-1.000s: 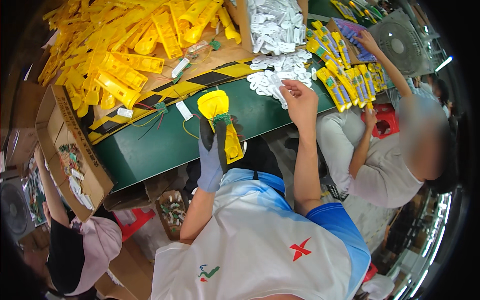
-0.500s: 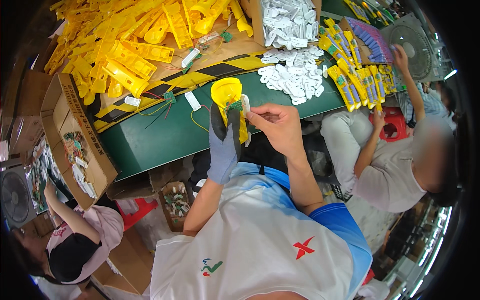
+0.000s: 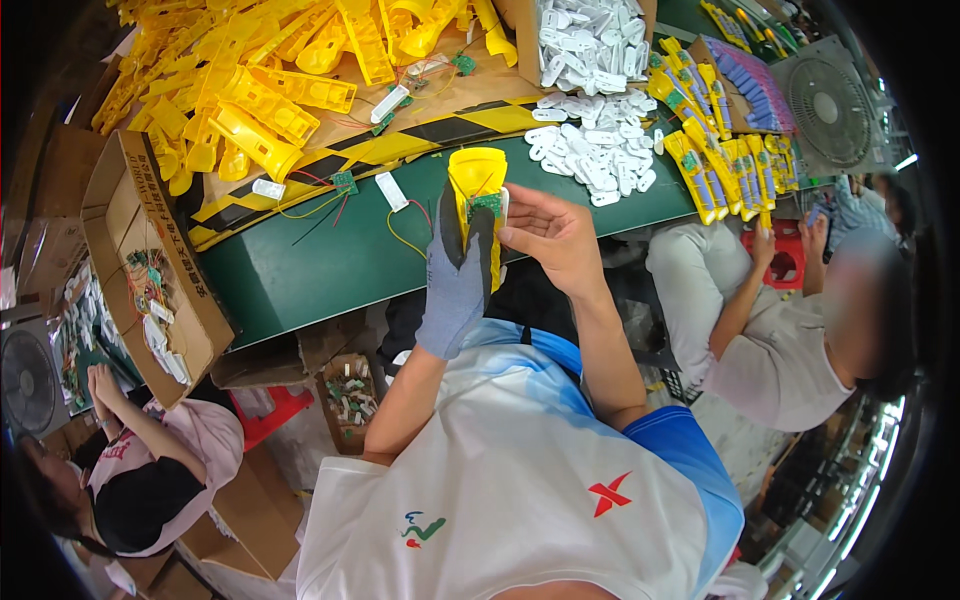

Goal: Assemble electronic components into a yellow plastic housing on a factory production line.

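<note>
My left hand [image 3: 455, 275], in a grey-blue glove with dark fingers, is closed around a yellow plastic housing [image 3: 478, 165] held upright over the near edge of the green table. A small green circuit board [image 3: 487, 204] with thin wires sits in the housing, and the gloved thumb lies against it. My bare right hand [image 3: 555, 238] is at the housing's right side, thumb and fingers bent around a small white plastic piece [image 3: 504, 203] at the board's edge. The fingers partly hide that piece.
Yellow housings [image 3: 265, 130] are heaped at the far left. White plastic pieces [image 3: 600, 150] lie piled beyond my right hand. Wired boards [image 3: 344, 183] rest along the striped tape. A cardboard box [image 3: 190, 290] stands left; co-workers sit on both sides, with filled yellow housings [image 3: 700, 170] at right.
The housing, in my left hand, has shifted slightly right and up. My left thumb has come over the board. The right hand's fingers have moved higher along the housing's side.
</note>
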`<action>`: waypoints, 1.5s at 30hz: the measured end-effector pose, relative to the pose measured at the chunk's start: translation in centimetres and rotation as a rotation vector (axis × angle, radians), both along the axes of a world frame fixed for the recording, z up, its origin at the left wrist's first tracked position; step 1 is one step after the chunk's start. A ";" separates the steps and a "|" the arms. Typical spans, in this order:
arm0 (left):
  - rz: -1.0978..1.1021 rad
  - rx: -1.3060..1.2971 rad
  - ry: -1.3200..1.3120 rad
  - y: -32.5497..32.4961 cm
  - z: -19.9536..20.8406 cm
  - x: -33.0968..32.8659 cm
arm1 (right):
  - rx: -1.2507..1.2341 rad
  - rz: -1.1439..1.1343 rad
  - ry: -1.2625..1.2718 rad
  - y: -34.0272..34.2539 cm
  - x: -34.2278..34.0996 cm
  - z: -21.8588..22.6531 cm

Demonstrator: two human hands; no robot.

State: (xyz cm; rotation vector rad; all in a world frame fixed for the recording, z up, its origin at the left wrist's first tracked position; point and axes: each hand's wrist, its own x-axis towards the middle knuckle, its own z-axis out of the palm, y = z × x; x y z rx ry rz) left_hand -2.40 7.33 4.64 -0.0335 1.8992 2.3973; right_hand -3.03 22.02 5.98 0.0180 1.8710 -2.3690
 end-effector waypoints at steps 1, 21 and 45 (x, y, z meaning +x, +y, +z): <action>0.017 -0.026 0.022 0.1 -0.1 0.1 | 0.031 0.026 0.037 0.0 0.0 -0.2; -0.045 -0.322 0.274 0.9 3.5 -0.2 | 0.023 -0.136 0.335 -0.3 2.1 0.8; 0.096 -0.033 0.042 1.5 2.3 -2.1 | 0.218 0.058 0.299 -0.1 2.8 2.8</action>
